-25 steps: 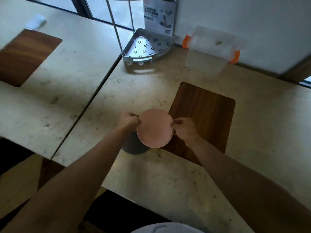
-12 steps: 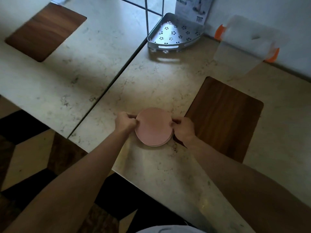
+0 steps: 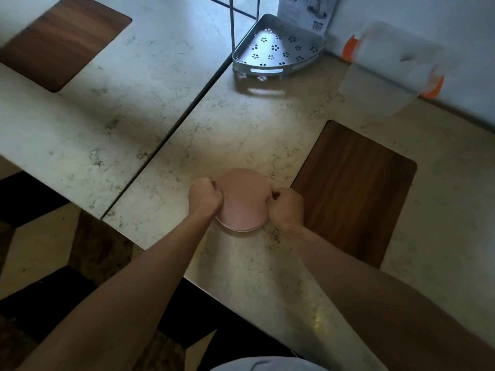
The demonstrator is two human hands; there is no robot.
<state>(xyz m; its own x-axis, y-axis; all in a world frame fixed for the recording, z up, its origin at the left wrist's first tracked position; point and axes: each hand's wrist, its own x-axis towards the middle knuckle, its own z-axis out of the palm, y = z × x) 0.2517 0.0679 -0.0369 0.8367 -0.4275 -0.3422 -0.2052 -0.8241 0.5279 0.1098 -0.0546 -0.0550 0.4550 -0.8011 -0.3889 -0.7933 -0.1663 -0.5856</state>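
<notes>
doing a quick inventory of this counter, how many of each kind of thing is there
pink plate stack: 1, gripped at its rim by the left hand and the right hand
wood panels: 2, one near, one far left
metal corner rack: 1
clear tub with orange clips: 1
printed box: 1
total: 6

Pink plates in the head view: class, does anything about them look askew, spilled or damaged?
Slightly askew only: the pink plates are not stacked flush, since a lower rim peeks out along the near edge. The left hand and right hand grip opposite sides. No spill, crack or chip shows.
</notes>
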